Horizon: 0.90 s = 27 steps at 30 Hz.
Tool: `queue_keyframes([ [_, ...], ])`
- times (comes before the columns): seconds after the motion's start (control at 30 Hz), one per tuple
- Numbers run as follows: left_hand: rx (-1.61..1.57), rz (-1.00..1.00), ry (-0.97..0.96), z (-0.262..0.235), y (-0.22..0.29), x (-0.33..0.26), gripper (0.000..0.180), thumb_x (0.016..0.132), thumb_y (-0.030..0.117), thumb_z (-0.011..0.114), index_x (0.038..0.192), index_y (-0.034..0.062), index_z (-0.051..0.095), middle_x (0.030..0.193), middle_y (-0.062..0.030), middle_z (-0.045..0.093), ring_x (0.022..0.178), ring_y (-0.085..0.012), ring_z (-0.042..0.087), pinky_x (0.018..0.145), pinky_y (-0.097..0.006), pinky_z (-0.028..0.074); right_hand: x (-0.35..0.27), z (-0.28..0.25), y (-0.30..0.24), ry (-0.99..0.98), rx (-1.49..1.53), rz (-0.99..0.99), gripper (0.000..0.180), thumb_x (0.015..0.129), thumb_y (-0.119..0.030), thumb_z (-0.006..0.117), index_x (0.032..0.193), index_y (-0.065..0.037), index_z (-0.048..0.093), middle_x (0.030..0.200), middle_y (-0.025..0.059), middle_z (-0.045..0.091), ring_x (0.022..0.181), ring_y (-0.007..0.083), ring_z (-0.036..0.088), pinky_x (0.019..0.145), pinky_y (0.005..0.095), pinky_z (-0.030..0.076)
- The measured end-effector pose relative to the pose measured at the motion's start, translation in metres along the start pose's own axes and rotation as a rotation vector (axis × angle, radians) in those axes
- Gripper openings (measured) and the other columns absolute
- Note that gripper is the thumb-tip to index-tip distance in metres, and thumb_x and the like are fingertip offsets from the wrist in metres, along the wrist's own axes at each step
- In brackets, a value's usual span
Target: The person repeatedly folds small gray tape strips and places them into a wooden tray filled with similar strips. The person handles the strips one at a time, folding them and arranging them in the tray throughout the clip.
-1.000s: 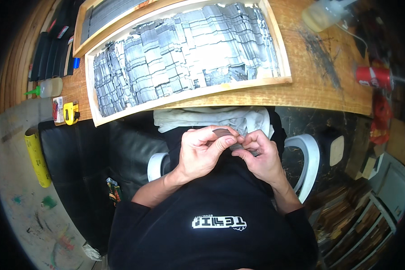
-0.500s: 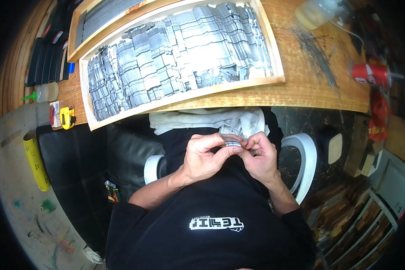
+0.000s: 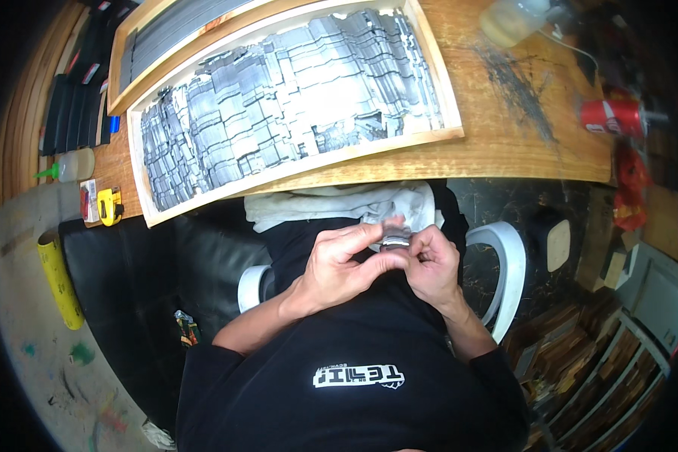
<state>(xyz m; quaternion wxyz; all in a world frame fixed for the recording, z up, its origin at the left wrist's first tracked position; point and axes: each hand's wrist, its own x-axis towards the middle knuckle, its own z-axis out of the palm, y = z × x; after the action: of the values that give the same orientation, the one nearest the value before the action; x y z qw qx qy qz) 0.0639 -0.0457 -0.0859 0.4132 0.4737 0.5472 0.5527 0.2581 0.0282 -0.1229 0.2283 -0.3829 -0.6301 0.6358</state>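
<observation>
Above my lap, my left hand (image 3: 345, 260) pinches a small stack of thin grey strips (image 3: 395, 241) with a pale edge between thumb and fingers. My right hand (image 3: 434, 264) is closed against the other side of the strips, with its fingers curled. Motion smears the fingertips and the top of the strips, and the right fingers partly cover them. Beyond my hands, a shallow wooden tray (image 3: 301, 177) lies aslant on the table, its white floor largely covered by rows of broken grey pieces (image 3: 248, 105).
A second wooden frame (image 3: 117, 83) with long grey strips lies behind the tray. At the left are a yellow tape measure (image 3: 110, 206) and a green-tipped bottle (image 3: 75, 165). A red can (image 3: 612, 117) stands at the table's right. A white cloth (image 3: 339, 205) covers my lap.
The grey strips have turned between my hands, and the fingertips have shifted around them. The whole view has moved slightly, so the table and tray appear a little further left.
</observation>
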Motion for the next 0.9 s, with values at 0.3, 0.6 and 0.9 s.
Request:
queue_keyframes([
  [0.3, -0.151, -0.301, 0.057, -0.006, -0.007, 0.009, 0.047, 0.107, 0.016, 0.064, 0.147, -0.0057, 0.053, 0.131, -0.0212, 0.071, 0.12, -0.0257, 0.07, 0.103, -0.038, 0.056, 0.019, -0.012, 0.007, 0.026, 0.397, 0.294, 0.037, 0.091, 0.006, 0.078, 0.081, -0.007, 0.045, 0.079, 0.0109, 0.072, 0.079, 0.0182, 0.077, 0.069, 0.0316, 0.064],
  [0.6, -0.662, -0.524, 0.16, -0.006, 0.004, 0.026, 0.04, 0.111, 0.03, 0.057, 0.13, -0.005, 0.065, 0.113, -0.0203, 0.076, 0.097, -0.0264, 0.078, 0.083, -0.035, 0.063, -0.004, -0.002, -0.029, -0.17, 0.318, 0.486, 0.031, 0.092, 0.005, 0.077, 0.086, -0.007, 0.048, 0.082, 0.0093, 0.072, 0.075, 0.0151, 0.075, 0.068, 0.0281, 0.064],
  [0.9, -0.543, -0.623, 0.038, -0.008, 0.0, 0.02, 0.021, 0.101, 0.013, 0.073, 0.116, -0.0025, 0.073, 0.107, -0.0171, 0.079, 0.093, -0.0229, 0.078, 0.079, -0.031, 0.064, -0.02, 0.007, -0.039, -0.153, 0.4, 0.534, 0.031, 0.093, 0.002, 0.078, 0.087, -0.007, 0.049, 0.084, 0.0098, 0.072, 0.076, 0.0166, 0.076, 0.067, 0.0293, 0.065],
])
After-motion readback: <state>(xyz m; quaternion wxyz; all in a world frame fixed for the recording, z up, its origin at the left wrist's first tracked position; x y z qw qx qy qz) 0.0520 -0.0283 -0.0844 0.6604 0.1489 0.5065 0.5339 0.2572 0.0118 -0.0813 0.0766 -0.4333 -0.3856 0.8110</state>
